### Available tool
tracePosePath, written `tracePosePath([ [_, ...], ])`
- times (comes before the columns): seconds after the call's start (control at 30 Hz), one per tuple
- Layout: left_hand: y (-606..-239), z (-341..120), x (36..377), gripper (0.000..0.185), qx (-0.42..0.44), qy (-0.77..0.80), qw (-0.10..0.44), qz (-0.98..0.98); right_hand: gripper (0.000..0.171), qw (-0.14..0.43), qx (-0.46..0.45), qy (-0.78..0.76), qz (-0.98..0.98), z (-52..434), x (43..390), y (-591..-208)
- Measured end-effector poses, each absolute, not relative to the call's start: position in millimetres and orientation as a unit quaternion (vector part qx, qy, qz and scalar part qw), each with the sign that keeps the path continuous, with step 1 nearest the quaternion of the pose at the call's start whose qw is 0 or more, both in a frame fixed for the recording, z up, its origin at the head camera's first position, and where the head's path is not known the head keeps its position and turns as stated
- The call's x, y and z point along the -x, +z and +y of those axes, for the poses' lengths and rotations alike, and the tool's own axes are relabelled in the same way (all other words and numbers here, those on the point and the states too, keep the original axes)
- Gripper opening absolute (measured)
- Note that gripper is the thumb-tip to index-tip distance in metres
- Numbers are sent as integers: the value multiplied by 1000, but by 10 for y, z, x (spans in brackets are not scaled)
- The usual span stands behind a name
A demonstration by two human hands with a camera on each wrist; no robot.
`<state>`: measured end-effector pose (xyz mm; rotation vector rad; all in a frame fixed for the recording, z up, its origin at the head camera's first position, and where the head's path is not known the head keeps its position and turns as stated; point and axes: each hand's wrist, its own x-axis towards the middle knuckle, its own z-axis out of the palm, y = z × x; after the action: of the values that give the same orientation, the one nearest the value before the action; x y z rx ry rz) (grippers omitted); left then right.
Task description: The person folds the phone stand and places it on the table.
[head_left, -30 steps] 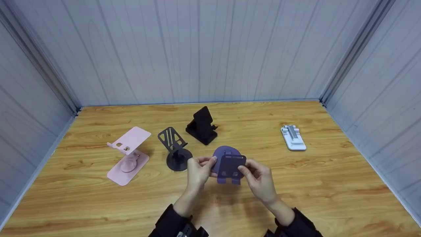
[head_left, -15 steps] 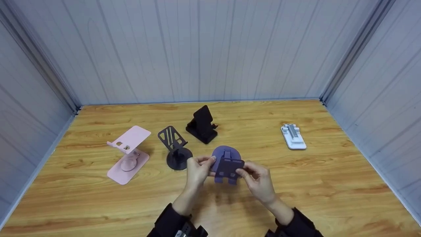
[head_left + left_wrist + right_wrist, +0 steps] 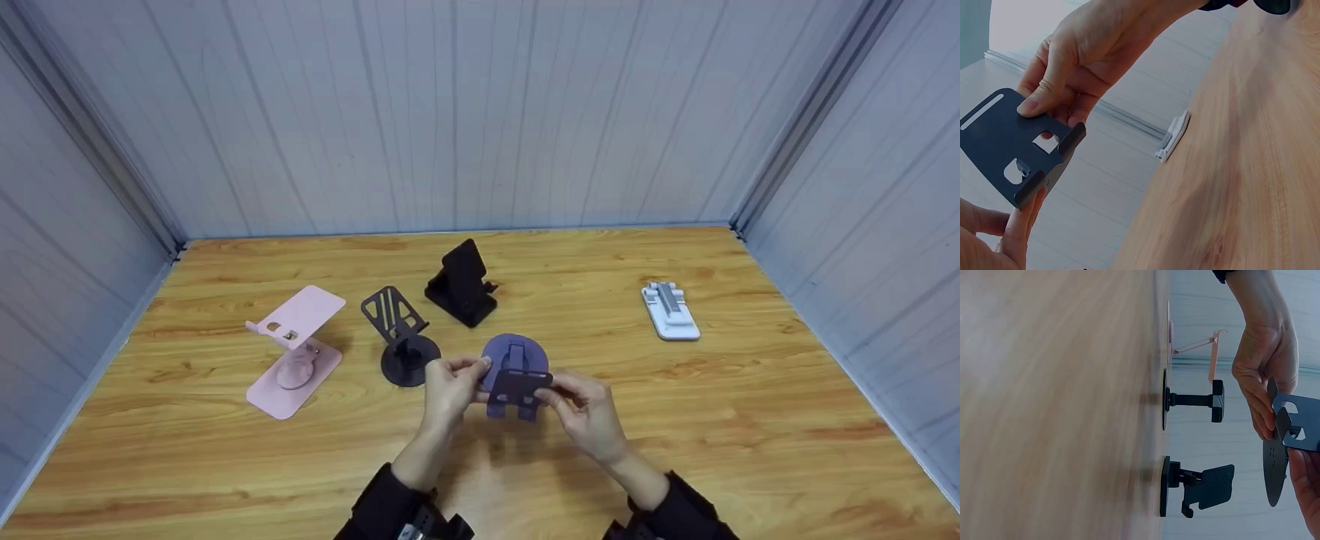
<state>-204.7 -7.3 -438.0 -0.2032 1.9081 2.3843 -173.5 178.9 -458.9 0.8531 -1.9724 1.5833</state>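
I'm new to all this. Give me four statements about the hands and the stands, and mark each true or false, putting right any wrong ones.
1. The left hand and the right hand both hold the purple stand. True.
2. The purple stand is set down. False: it is held above the table.
3. The pink stand is farther left than the white stand. True.
4. The white stand is opened upright. False: it lies folded.
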Motion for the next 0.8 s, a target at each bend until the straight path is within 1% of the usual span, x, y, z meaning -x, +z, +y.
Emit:
tracePosePath([
  [0.27,-4378,-51,2046,21,74,777,42,624,14,232,-289,574,-731,1813,1734,-4568],
  [0.47,-4357,-13,2042,23,56,780,26,622,8,229,-274,585,-728,1826,1738,-4507],
  [0.67,-4324,30,2039,21,44,777,9,628,11,223,-261,600,-723,1836,1743,-4434],
  [0.8,-4296,54,2032,20,40,779,10,626,10,215,-246,621,-713,1833,1737,-4378],
])
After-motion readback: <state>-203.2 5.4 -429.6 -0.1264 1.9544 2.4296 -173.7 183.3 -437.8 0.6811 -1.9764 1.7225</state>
